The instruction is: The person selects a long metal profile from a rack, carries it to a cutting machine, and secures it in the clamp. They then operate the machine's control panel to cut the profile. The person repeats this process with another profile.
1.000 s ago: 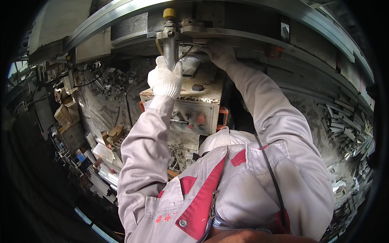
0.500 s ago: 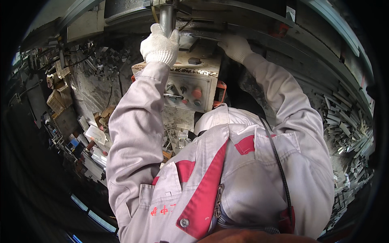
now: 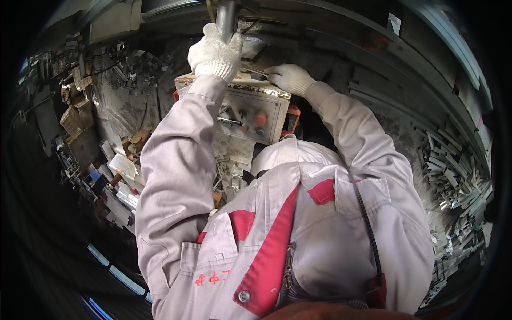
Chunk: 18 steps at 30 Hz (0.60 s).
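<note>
My left hand [image 3: 215, 56], in a white knit glove, is closed round the lower end of an upright grey metal cylinder [image 3: 228, 21]. Over the top of a worn cream control box [image 3: 253, 88] is my gloved right hand [image 3: 290, 79], its fingertips pinched on a thin strip [image 3: 254, 70] that points left toward the other hand. A small dark flat piece [image 3: 259, 77] lies on the box just under the strip. The box's front panel [image 3: 273, 114] carries a red button [image 3: 260, 118], smaller knobs and a pen-like stick [image 3: 229, 121].
Metal rails [image 3: 341, 24] run across the far side above the box. Loose metal offcuts are heaped on the right [image 3: 450, 165] and at the far left [image 3: 133, 66]. Cardboard boxes [image 3: 74, 120] stand at left. An orange bracket [image 3: 290, 120] juts from the box's right side.
My right hand has come left and nearer, from the dark area by the rail to over the box top, with the thin strip in its fingers. My left hand stays on the cylinder.
</note>
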{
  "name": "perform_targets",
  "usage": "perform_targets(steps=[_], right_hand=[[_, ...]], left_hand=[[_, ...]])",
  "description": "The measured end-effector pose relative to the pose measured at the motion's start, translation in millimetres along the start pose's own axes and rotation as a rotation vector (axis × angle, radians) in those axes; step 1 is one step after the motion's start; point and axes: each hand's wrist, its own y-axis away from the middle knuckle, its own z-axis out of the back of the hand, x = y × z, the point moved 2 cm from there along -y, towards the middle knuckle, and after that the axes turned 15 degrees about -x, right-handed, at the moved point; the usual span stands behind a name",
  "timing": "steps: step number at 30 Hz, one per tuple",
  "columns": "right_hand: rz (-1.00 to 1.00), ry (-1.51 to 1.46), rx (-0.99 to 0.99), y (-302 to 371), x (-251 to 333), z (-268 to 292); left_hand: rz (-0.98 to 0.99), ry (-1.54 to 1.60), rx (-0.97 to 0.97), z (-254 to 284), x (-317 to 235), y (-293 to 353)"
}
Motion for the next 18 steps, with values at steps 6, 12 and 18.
perform_targets(steps=[6,12,18], right_hand=[[-0.062,0.072,-0.228,22,1,30],[-0.089,0.078,-0.565,75,48,58],[0.098,0.146,-0.753,128,142,9]], left_hand=[[-0.016,-0.011,0.003,-1,1,-1],[-0.112,0.122,-0.032,-2,9,0],[-0.181,0.013,0.110,15,5,-5]])
